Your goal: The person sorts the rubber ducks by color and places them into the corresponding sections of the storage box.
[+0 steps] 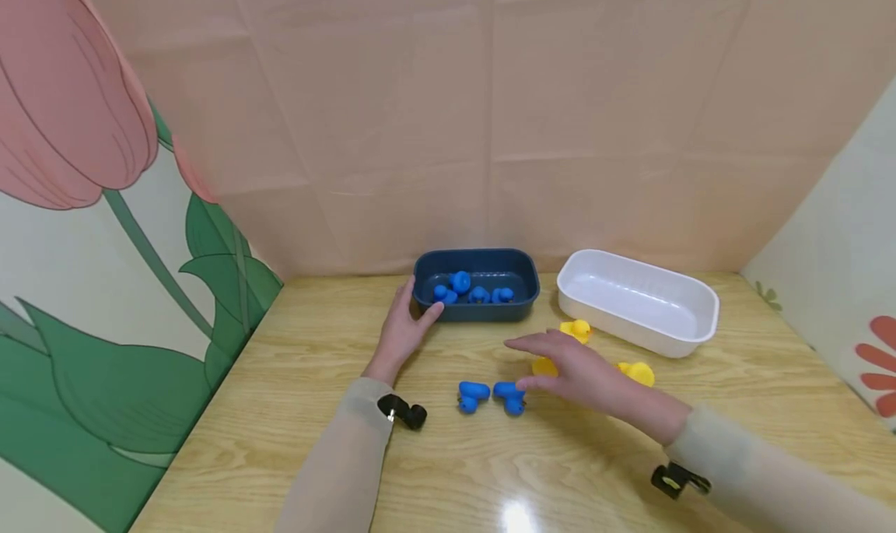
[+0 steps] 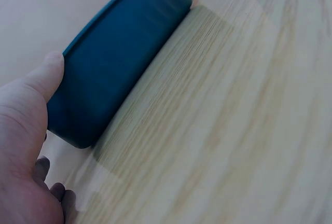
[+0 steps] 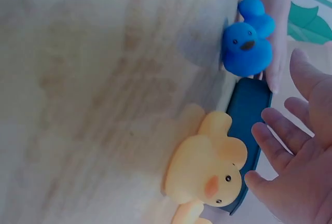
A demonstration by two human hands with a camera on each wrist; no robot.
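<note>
My left hand (image 1: 404, 327) rests at the left end of a dark blue bin (image 1: 483, 313), its thumb at the front corner and its fingers along the end wall. Inside the bin sit several blue toy ducks (image 1: 459, 282). My right hand (image 1: 579, 368), fingers spread and holding nothing, hovers over the table beside the yellow toy ducks. One yellow duck (image 3: 202, 167) shows close to its fingertips in the right wrist view. Just left of that hand, two blue ducks lie on the table, one blue duck (image 1: 472, 397) apart from the hand and another blue duck (image 1: 509, 397) near its thumb.
A white bin (image 1: 637, 327) with nothing in it stands at the back right. Near its front wall is a yellow duck (image 1: 576, 330); another yellow duck (image 1: 637, 373) lies behind my right wrist. A pink cloth backdrop (image 1: 490, 128) rises behind the wooden table (image 1: 266, 408).
</note>
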